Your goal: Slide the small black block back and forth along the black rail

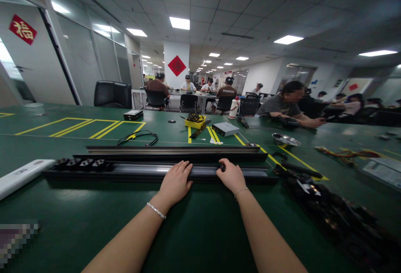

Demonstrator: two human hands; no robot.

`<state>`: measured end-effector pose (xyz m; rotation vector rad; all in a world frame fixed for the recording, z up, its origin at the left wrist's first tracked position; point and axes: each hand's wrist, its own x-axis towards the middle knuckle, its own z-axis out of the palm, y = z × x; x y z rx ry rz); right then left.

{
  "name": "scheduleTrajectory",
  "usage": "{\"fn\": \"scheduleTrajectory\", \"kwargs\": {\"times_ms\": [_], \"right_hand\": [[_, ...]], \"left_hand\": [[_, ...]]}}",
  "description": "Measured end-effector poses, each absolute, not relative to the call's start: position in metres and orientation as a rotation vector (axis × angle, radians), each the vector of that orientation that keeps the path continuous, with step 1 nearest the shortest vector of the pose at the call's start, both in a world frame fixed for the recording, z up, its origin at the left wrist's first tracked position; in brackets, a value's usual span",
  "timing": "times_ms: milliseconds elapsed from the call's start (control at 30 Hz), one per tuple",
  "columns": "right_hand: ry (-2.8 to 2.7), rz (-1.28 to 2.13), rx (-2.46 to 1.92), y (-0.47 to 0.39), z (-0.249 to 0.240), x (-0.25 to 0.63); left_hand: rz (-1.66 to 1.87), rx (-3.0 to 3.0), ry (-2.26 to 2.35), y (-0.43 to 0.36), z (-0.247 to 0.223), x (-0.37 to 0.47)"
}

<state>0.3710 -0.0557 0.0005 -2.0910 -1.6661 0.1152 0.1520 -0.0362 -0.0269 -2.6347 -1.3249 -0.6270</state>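
A long black channel [138,177] with a shiny metal strip along its inside lies across the green table in front of me. Several small black blocks [79,163] sit at its left end. My left hand [176,183] rests over the middle of the channel, fingers stretched out flat across it. Farther right, my right hand [232,176] pinches a small round black part [222,167] just above the channel; what kind of part it is, I cannot tell. Right behind lies a second long black rail [172,156], parallel to the first, touched by neither hand.
To the left is a white case [25,174]. Dark equipment [332,218] spreads over the right side, near a metal bowl [285,139]. Behind the rails are a grey box [224,128], a yellow tray [194,121] of cables and a black cable [138,138]. A person [288,105] leans at the far edge.
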Motion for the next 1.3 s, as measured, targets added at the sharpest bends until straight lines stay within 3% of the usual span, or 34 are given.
{"fn": "scheduleTrajectory", "kwargs": {"times_ms": [1300], "right_hand": [[-1.684,0.108,-2.088,-0.057,0.0,0.372]], "left_hand": [[-0.462,-2.478,-1.553,-0.05,-0.012,0.205]]}}
